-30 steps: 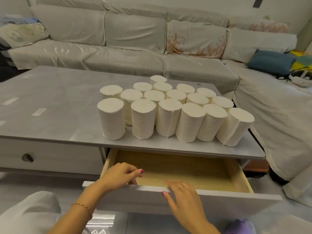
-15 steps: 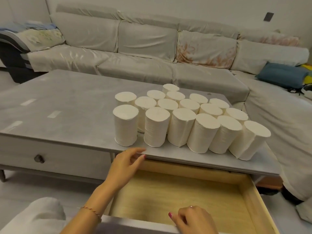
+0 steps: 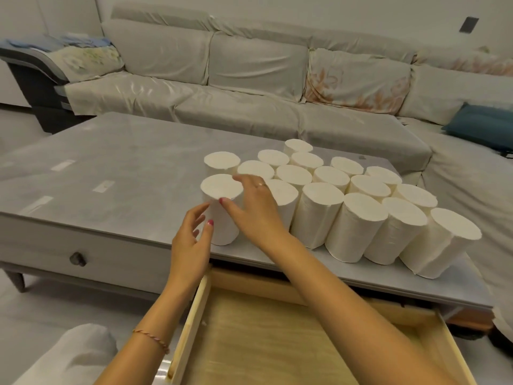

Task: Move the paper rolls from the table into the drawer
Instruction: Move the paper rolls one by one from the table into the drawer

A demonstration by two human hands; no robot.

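Several white paper rolls stand upright in close rows on the right part of the grey table. The front-left roll has my right hand wrapped over its right side, thumb on the front and fingers across the top edge. My left hand is at the roll's lower left with fingers apart, the thumb touching its side. Below the table edge the wooden drawer is pulled out, and no rolls show in the part I can see.
A second closed drawer with a dark knob sits to the left. A covered grey sofa runs behind and to the right of the table, with a blue cushion. My knee in light cloth is at the lower left.
Both hands left the drawer front and rose to the table. The right hand now wraps the front-left roll, and the left hand has come beside it. The drawer is pulled further out.
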